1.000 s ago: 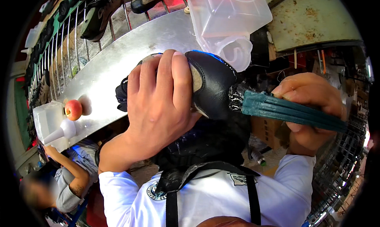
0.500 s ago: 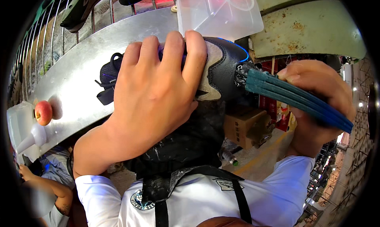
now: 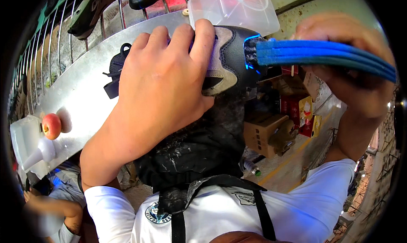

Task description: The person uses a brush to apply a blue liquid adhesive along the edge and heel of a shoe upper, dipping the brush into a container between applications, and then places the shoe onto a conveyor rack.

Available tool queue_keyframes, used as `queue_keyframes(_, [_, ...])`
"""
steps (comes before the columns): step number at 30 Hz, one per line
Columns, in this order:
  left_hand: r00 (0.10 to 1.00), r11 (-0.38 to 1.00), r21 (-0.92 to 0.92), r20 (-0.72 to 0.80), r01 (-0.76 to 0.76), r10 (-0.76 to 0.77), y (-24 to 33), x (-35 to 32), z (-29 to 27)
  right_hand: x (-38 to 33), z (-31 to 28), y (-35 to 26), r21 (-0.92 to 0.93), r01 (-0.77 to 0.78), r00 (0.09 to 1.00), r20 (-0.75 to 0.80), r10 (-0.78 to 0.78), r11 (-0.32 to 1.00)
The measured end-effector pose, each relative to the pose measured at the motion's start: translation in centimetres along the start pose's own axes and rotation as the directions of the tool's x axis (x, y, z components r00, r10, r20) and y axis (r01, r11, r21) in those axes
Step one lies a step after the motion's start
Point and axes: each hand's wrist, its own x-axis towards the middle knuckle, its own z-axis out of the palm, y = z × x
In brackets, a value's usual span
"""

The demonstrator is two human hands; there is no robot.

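A black and beige shoe [image 3: 232, 60] lies on its side or tilted above the metal tabletop, toe pointing right, with its black laces and tongue showing at the left. My left hand [image 3: 163, 79] is wrapped over its upper and grips it; the palm side is hidden. In my right hand [image 3: 354, 35], slightly smeared by motion, is a brush [image 3: 318, 52] with a long ridged blue handle. Its short dark bristles touch the toe edge of the shoe, where a thin blue glow shows.
The curved metal tabletop [image 3: 91, 79] bears an apple [image 3: 51, 126], a clear container with a white nozzle [image 3: 40, 154] and a translucent plastic box [image 3: 233, 9]. Behind stands a wire rack [image 3: 70, 39] with shoes. Cardboard boxes [image 3: 263, 130] sit on the floor. Another person's arm [image 3: 59, 209] shows lower left.
My right hand and the brush have moved up and to the right, and the handle now lies flatter. The shoe has shifted slightly up with my left hand still on it.
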Motion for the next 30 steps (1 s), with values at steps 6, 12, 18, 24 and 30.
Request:
queue_keyframes(6, [0.999,0.999,-0.048,0.039,0.001,0.001,-0.9,0.6,-0.6,0.7,0.1,0.4,-0.008,-0.024,1.0,-0.01,0.024,1.0])
queue_keyframes(12, [0.989,1.0,0.013,0.147,0.02,-0.022,-0.4,1.6,-2.5,1.0,0.1,0.4,0.022,-0.068,0.997,-0.044,0.069,0.997])
queue_keyframes(18, [0.987,0.993,-0.091,0.147,0.077,-0.063,-1.8,1.5,-2.5,1.7,0.6,0.8,0.076,-0.088,0.989,-0.112,0.097,0.993])
queue_keyframes(24, [0.993,0.976,-0.182,0.049,0.115,-0.108,-3.0,1.3,-2.5,2.1,1.3,1.1,0.173,-0.105,0.97,-0.201,0.139,0.979])
queue_keyframes(30, [0.954,0.916,-0.285,0.187,0.282,-0.235,-4.2,1.4,-3.6,2.8,3.9,2.3,0.372,-0.082,0.925,-0.318,0.21,0.925])
